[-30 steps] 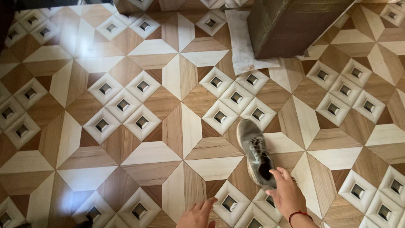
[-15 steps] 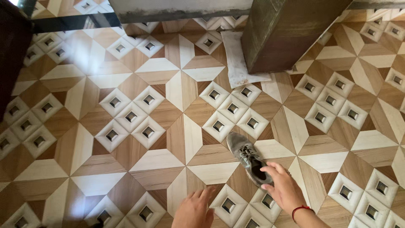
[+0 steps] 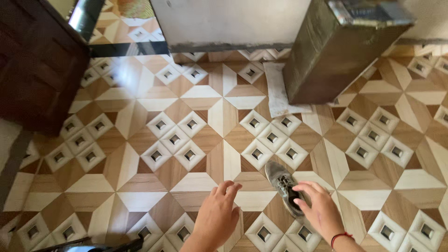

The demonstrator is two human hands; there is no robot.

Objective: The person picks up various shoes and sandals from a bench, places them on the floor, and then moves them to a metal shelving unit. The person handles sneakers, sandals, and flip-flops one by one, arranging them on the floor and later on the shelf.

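Note:
A grey sneaker (image 3: 283, 183) lies on the patterned tile floor (image 3: 140, 140), toe pointing away from me. My right hand (image 3: 319, 209), with a red thread at the wrist, rests over the shoe's heel opening, fingers curled on its rim. My left hand (image 3: 217, 215) hovers just left of the shoe above the tiles, fingers loosely spread and holding nothing.
A dark greenish metal box (image 3: 336, 51) stands at the back right on a white cloth (image 3: 279, 95). A dark wooden door or cabinet (image 3: 37, 65) fills the upper left. A grey wall base (image 3: 224, 23) runs along the back. A dark object (image 3: 93, 245) shows at the bottom edge.
The view has tilted up, showing more of the wall, box and dark wood. My left hand has come further into view. My right hand stays on the shoe's heel.

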